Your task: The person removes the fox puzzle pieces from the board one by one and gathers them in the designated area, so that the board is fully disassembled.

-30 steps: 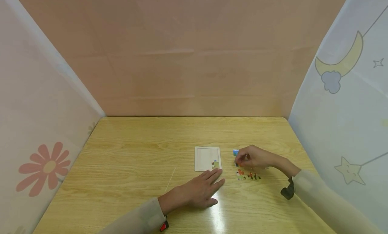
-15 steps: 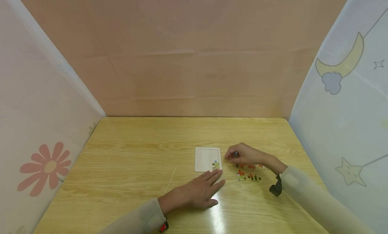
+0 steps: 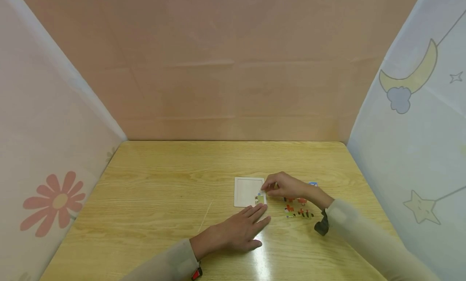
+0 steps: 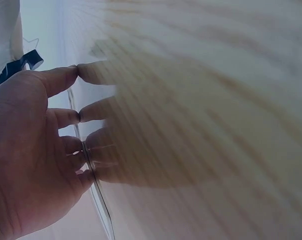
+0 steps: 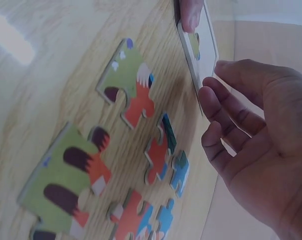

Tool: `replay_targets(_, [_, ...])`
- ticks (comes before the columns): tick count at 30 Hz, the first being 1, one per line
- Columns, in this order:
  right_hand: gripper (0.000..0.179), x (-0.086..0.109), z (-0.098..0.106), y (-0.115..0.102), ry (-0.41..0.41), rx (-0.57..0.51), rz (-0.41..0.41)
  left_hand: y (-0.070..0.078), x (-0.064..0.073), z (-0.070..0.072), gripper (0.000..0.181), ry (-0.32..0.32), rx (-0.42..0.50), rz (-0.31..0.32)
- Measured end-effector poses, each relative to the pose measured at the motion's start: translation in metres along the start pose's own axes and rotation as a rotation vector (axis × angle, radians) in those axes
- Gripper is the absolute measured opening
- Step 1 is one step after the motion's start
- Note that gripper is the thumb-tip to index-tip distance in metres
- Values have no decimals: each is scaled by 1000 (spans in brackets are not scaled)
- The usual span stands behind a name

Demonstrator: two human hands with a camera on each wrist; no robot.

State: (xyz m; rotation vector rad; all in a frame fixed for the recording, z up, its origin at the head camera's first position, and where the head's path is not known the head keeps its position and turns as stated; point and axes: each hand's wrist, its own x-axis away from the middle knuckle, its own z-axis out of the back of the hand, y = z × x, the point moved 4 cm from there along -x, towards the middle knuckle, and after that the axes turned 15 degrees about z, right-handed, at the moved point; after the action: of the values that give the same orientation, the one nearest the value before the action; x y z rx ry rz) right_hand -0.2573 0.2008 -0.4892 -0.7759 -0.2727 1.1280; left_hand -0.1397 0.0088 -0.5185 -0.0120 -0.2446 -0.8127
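Note:
A square white puzzle tray (image 3: 244,190) lies on the table, with a green jigsaw piece (image 3: 260,199) in its near right corner. My left hand (image 3: 240,229) lies flat on the table in front of the tray, with its fingers spread and fingertips at the tray's near edge. My right hand (image 3: 287,185) is bent over the tray's right edge, thumb and fingertips close together. In the right wrist view, no piece shows between those fingertips; whether something small is hidden there I cannot tell. Loose jigsaw pieces, including a green and orange fox piece (image 5: 128,82), lie below that hand.
A blue piece (image 3: 312,184) shows behind my right wrist. Striped brown and green pieces (image 3: 305,213) lie in the near row. Wood table (image 3: 164,184) surrounds everything, with an orange-brown sheet (image 3: 233,70) behind and printed sheets at both sides.
My right hand has moved left from above the loose pieces to the tray's right edge, uncovering pieces behind it. My left hand has stayed where it was.

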Motion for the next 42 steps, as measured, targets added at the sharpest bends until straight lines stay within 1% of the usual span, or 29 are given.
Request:
replay_targets(6, [15, -6, -2, 1, 5, -1, -1, -1, 0, 0, 71, 0, 1, 1])
replay_targets(13, [15, -11, -6, 4, 7, 2, 17, 0, -2, -1, 71, 1, 1, 4])
replay_targets(18, [15, -14, -10, 6, -13, 10, -6, 1, -2, 1, 70, 6, -16, 7])
replay_targets(27, [12, -17, -14, 9, -39, 80, -13, 0, -2, 1, 70, 3, -5, 12])
replay_targets(32, [11, -17, -16, 12, -38, 83, -21, 0, -2, 1, 70, 4, -5, 10])
replay_targets(36, [11, -18, -16, 12, -35, 83, -6, 0, -2, 0, 71, 6, -18, 9])
replay_targets(42, [11, -17, -16, 12, -31, 40, -24, 1, -2, 1, 71, 1, -13, 16])
